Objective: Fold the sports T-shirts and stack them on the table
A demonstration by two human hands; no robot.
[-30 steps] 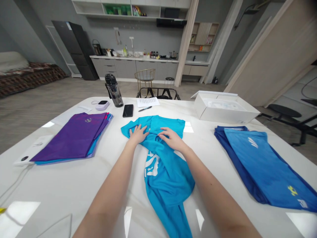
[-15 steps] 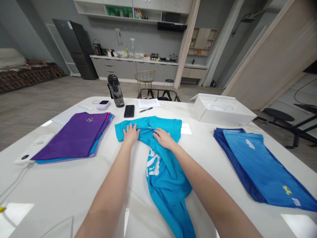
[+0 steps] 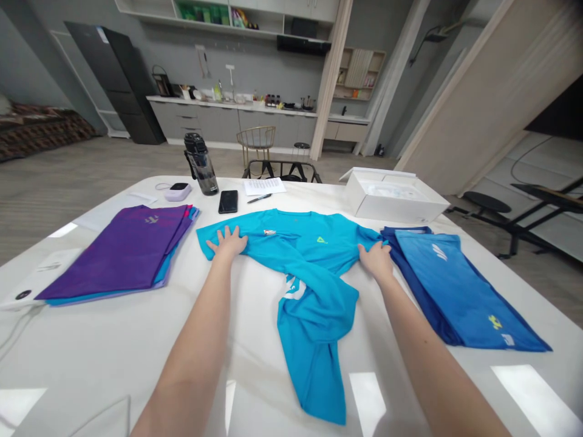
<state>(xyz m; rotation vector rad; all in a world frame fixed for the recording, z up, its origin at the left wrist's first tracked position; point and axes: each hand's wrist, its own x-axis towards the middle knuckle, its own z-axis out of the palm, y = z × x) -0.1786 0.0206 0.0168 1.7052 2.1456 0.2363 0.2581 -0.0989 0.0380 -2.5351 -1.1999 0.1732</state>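
Note:
A turquoise T-shirt (image 3: 319,252) lies on the white table, its shoulders spread across and its lower part bunched and twisted toward me. A small yellow-green logo shows on its chest, and part of a white print shows lower down. My left hand (image 3: 228,244) rests on the left sleeve with fingers spread flat. At the other end, my right hand (image 3: 377,260) has its fingers closed around the edge of the right sleeve, which is pulled out beside the folded blue shirts (image 3: 449,273).
Folded purple and blue shirts (image 3: 122,249) lie at left over a white power strip (image 3: 34,285). Toward the back are a water bottle (image 3: 201,165), a phone (image 3: 228,201), a pen (image 3: 259,198), paper (image 3: 265,186) and an opened white box (image 3: 396,203).
My right hand has moved right, drawing the right sleeve outward. The T-shirt's upper part has opened out and its chest logo now shows. My left hand stays on the left sleeve.

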